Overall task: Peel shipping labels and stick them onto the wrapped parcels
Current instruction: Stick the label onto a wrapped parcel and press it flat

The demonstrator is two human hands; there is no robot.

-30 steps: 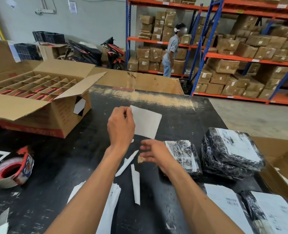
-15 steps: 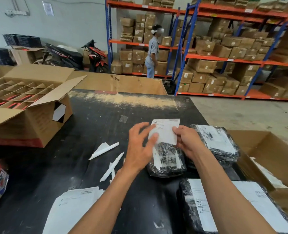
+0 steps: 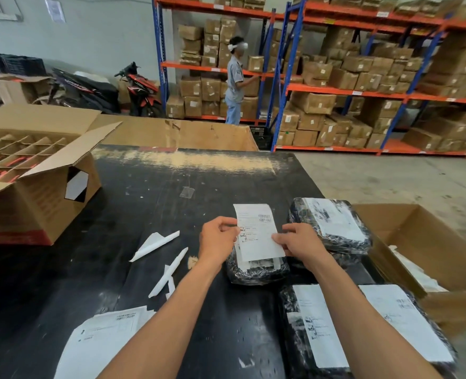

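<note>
Since half a second back you've brought the shipping label [image 3: 257, 232] lower, so it now hangs right over the small wrapped parcel [image 3: 256, 270] with its bottom edge overlapping the top of it; your left hand [image 3: 217, 239] has gone from flat fingers to pinching the label's left edge; your right hand [image 3: 300, 240] pinches the right edge; two labelled parcels [image 3: 333, 228] sit just right of it; peeled backing strips [image 3: 155, 244] lie on the black table [image 3: 144, 203] to your left.

black table [image 3: 149, 203] with parcels [image 3: 256, 270], paper strips [image 3: 155, 244]
</note>
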